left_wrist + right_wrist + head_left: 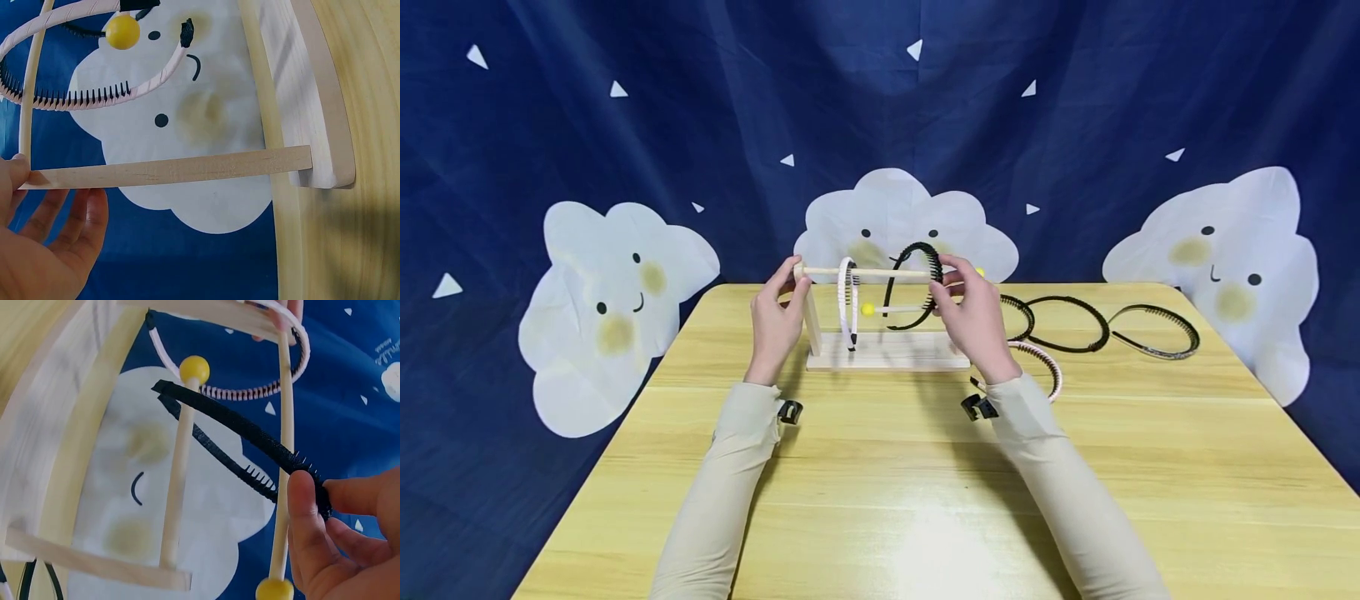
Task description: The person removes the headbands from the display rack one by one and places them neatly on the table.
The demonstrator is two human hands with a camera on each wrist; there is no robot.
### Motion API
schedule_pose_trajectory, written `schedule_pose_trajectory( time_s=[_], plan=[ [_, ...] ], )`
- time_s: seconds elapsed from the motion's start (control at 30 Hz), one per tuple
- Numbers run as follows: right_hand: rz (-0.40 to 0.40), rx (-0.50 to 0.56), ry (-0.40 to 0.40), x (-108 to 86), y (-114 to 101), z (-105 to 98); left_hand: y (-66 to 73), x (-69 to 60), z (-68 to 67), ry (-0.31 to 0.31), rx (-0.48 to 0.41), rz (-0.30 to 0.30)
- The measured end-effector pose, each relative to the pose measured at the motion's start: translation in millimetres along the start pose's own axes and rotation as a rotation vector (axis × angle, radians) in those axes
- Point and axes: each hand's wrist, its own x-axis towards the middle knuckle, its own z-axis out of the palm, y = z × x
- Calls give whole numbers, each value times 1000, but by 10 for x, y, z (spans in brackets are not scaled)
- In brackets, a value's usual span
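A light wooden rack point(887, 362) stands on the table, its upper and lower rods tipped with yellow balls point(195, 370). My left hand point(777, 323) grips the top of the rack's left post point(169, 167), where the upper rod point(30, 94) joins it. My right hand point(976, 321) pinches a black toothed headband point(231, 419) at its curved top, thumb against fingers. The upper rod passes between the two arms of this headband, near the rod's ball end. A pale pink headband point(94, 103) hangs on the upper rod nearer the left post.
Right of the rack, black headbands point(1078, 348), a patterned headband point(1191, 337) and a pink headband point(1057, 375) lie on the wooden table point(850, 483). The right hand and wrist partly cover some of them. A dark blue cloth point(737, 100) with clouds hangs behind the table.
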Motion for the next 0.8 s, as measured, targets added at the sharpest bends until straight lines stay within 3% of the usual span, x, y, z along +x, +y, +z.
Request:
schedule_pose_trajectory(
  time_s=[0.5,0.8],
  plan=[
    [40,-6,33,-24,187,-347,3,-14,-8,5,-43,-5],
    [88,45,33,-35,285,-549,3,-7,1,-3,-11,-15]
  ],
)
